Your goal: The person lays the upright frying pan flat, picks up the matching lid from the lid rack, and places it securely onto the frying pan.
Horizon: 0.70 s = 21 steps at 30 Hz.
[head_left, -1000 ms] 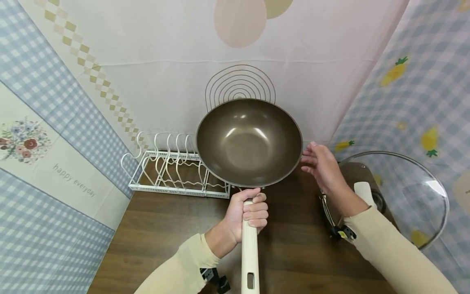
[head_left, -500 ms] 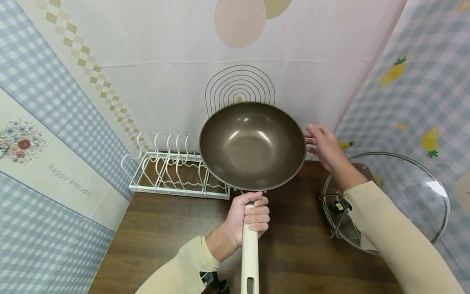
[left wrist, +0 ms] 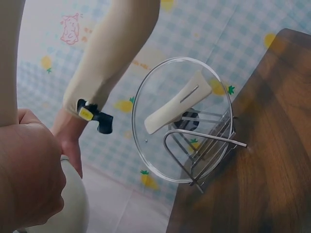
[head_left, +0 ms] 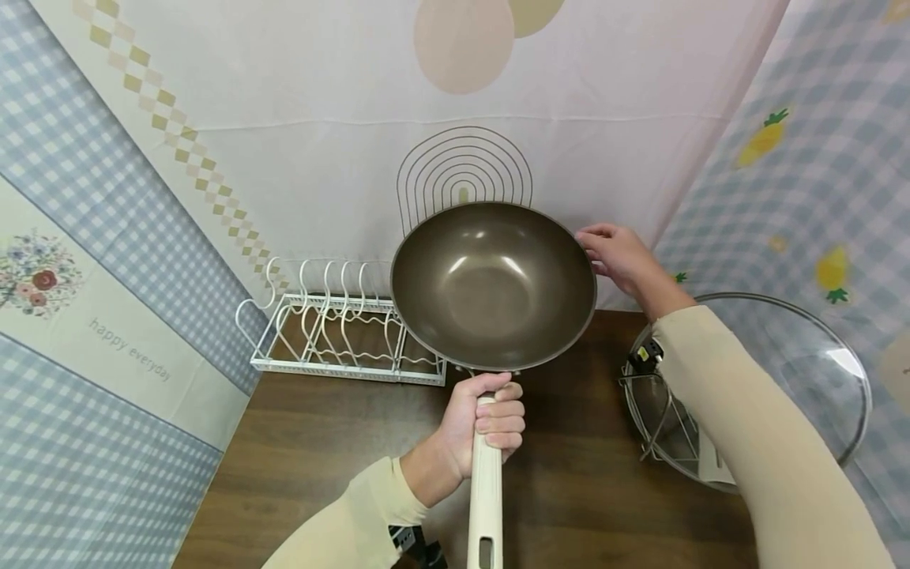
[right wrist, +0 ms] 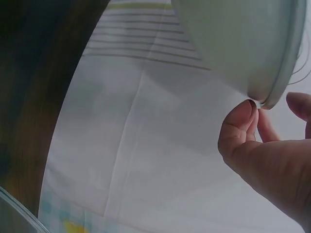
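Note:
A deep wok point(head_left: 490, 292) with a dark brown inside is held up over the table, its hollow facing me. My left hand point(head_left: 483, 419) grips its cream handle point(head_left: 485, 502) close to the bowl, fingers wrapped round it. At the wok's right edge is my right hand point(head_left: 618, 257), fingertips right at the rim. In the right wrist view, the thumb and fingers of the right hand point(right wrist: 267, 150) stand spread around the rim's corner, beside the wok's pale green outside point(right wrist: 243, 39). The left wrist view shows the left fist from behind.
A white wire dish rack point(head_left: 348, 375) with several upright loops stands at the back left of the wooden table point(head_left: 313, 450). On the right, a glass lid point(head_left: 863, 395) with a cream knob point(left wrist: 177, 104) leans in a metal wire stand point(left wrist: 206, 138). Patterned cloth walls surround the table.
My right hand has risen along the wok's right side to the upper part of its rim. The wok has shifted slightly right and down in the head view, still in my left hand.

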### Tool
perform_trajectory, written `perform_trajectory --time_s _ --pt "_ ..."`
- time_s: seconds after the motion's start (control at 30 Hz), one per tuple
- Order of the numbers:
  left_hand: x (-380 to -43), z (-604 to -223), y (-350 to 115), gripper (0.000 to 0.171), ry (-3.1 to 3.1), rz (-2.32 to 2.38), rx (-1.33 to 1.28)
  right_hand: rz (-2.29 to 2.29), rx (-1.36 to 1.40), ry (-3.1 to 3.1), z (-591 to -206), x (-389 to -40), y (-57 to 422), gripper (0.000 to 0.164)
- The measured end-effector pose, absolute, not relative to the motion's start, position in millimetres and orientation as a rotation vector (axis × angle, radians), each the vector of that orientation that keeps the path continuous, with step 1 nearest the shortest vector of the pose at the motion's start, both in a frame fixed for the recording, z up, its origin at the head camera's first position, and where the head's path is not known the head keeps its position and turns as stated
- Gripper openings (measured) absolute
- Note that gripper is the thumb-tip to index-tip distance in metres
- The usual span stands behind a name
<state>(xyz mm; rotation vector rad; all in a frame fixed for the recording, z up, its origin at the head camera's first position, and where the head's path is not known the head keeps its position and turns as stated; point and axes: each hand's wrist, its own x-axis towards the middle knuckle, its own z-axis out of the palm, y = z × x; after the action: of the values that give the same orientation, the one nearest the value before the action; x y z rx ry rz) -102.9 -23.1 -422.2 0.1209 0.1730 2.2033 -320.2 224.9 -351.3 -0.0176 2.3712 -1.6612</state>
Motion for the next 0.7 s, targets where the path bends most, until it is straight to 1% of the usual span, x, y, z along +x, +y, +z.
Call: perform_trajectory --time_s 0.1,0.37,0.7 --pt "-102 -422 -22 0.035 0.175 2.199 0.119 -1.547 -0.017 2.43 -350 -326 224 0.062" --pt "-102 -423 -23 0.035 0.175 2.188 0.115 -1.414 -0.039 2.48 -346 -341 224 0.052" --pt "-102 -425 -24 0.043 0.178 2.182 0.102 -1.315 -0.067 2.531 -350 -342 215 0.04"
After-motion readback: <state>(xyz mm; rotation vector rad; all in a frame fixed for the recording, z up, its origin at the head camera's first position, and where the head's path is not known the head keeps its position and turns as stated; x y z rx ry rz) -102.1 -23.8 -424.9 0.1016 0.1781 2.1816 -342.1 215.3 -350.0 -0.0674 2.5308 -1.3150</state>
